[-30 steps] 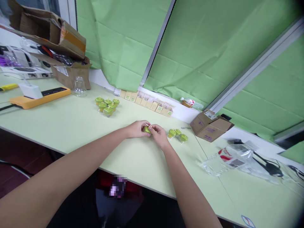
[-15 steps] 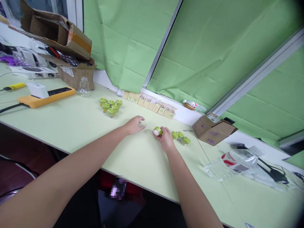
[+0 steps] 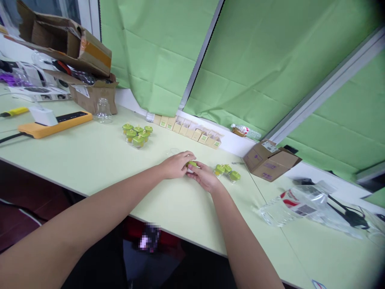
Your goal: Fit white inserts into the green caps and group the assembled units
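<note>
Both hands meet over the middle of the table around a small green lid (image 3: pixel 191 163) with a white underside. My right hand (image 3: pixel 204 176) grips it from the right, thumb on its side. From the left, my left hand (image 3: pixel 177 164) has its fingers curled over it, partly hiding it. A clear cup (image 3: pixel 173 151), faint against the tabletop, stands just behind my left hand. Several small clear jars with green lids (image 3: pixel 138 140) stand in a group to the left. A smaller group of green-lidded jars (image 3: pixel 227 172) stands right of my right hand.
A row of small cardboard boxes (image 3: pixel 186 128) lines the wall. On the left are an orange power strip (image 3: pixel 57 124), a clear bottle (image 3: pixel 103 110) and open cartons (image 3: pixel 93 94). A carton (image 3: pixel 270 160) and a large plastic bottle (image 3: pixel 291 204) lie at right.
My left hand has let go of the clear cup, leaving it on the table, and moved right onto the green lid. My right hand has brought the lid slightly left.
</note>
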`<state>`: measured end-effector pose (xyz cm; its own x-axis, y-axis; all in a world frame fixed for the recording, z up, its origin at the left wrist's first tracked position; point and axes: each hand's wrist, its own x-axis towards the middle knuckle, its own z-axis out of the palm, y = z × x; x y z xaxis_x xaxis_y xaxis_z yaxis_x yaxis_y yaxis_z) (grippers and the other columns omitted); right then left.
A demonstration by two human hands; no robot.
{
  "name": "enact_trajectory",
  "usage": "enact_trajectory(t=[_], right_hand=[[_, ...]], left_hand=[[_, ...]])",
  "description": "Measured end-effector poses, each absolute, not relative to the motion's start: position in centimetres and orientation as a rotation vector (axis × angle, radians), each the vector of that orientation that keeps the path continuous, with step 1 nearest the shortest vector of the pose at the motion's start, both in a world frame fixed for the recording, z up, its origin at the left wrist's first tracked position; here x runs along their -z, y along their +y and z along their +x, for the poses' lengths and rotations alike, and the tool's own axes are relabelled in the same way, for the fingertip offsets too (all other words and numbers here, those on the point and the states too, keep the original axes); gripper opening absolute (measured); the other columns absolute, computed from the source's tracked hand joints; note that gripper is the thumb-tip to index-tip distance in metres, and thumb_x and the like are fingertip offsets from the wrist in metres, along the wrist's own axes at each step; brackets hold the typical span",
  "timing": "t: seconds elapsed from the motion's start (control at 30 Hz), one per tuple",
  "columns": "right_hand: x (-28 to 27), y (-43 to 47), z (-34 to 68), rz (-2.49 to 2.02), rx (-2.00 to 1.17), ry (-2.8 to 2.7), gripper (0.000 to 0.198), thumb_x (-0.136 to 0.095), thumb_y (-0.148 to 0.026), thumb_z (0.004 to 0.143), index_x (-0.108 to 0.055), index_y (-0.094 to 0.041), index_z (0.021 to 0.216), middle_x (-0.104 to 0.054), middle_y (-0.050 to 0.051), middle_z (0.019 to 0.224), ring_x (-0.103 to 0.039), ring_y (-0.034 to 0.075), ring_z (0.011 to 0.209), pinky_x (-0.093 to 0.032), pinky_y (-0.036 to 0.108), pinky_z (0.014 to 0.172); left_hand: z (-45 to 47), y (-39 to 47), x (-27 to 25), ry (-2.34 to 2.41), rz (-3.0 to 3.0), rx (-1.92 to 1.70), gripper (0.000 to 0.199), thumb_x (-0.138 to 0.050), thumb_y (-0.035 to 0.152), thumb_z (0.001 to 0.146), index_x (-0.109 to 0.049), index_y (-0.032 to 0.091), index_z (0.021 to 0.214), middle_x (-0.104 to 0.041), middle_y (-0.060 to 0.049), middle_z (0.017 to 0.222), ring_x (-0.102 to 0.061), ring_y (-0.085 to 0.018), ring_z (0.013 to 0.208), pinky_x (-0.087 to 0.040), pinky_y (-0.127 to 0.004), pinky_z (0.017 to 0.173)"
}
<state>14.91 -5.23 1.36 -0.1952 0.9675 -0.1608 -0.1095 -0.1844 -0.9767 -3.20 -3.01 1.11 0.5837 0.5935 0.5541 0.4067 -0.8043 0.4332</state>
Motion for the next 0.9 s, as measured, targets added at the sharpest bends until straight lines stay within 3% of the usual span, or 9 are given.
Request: enact_trajectory(t=[0.1,0.23,0.43,0.57,0.9], right_hand=[[-1.3,-5.2,14.9,-1.127,-1.548,-1.186,0.032,-0.079,-0.019,0.075,-0.065,-0.015,0.104,-0.069,0.005,0.094,-0.069,0.015,0.089,-0.059,0.027,0.086],[-1.0,-5.1,15.1,-1.130,-1.532,-1.253,0.029,-0.080,-0.020,0.073,-0.068,-0.013,0.099,-0.069,0.005,0.092,-0.068,0.014,0.084,-0.059,0.025,0.081],[-1.4,-5.3,15.6,-1.175,-1.579,-1.290,0.029,-0.080,-0.021,0.073,-0.068,-0.013,0.098,-0.071,0.007,0.092,-0.070,0.016,0.086,-0.061,0.030,0.084],[-1.6,-5.4,15.6,-1.264,-1.644,-1.274,0.027,-0.076,-0.023,0.079,-0.064,-0.015,0.102,-0.072,0.007,0.082,-0.071,0.014,0.069,-0.063,0.030,0.075],[-2.2,-5.3,15.3,-1.410,-1.559,-1.296,0.019,-0.071,-0.022,0.077,-0.064,-0.015,0.094,-0.067,0.003,0.070,-0.063,0.011,0.054,-0.057,0.022,0.053]], left_hand=[[-3.0,-3.2,-0.6,0.738,2.497,-0.973,0.055,-0.050,0.009,0.078,-0.059,0.026,0.129,-0.056,-0.007,0.130,-0.061,-0.023,0.108,-0.050,-0.033,0.093],[-3.0,-3.4,-0.6,0.676,2.459,-0.970,0.056,-0.051,0.009,0.077,-0.059,0.027,0.129,-0.058,-0.007,0.130,-0.063,-0.023,0.105,-0.050,-0.033,0.090],[-2.9,-3.5,-0.6,0.575,2.481,-0.944,0.061,-0.052,0.009,0.077,-0.056,0.028,0.135,-0.057,-0.007,0.134,-0.061,-0.024,0.112,-0.047,-0.034,0.099],[-2.7,-3.1,-0.2,0.566,2.456,-0.941,0.060,-0.051,0.008,0.078,-0.057,0.026,0.135,-0.056,-0.008,0.137,-0.060,-0.023,0.116,-0.045,-0.034,0.103],[-2.1,-2.7,0.2,0.553,2.399,-0.982,0.056,-0.051,0.009,0.083,-0.056,0.024,0.136,-0.055,-0.007,0.142,-0.053,-0.021,0.128,-0.038,-0.037,0.113]])
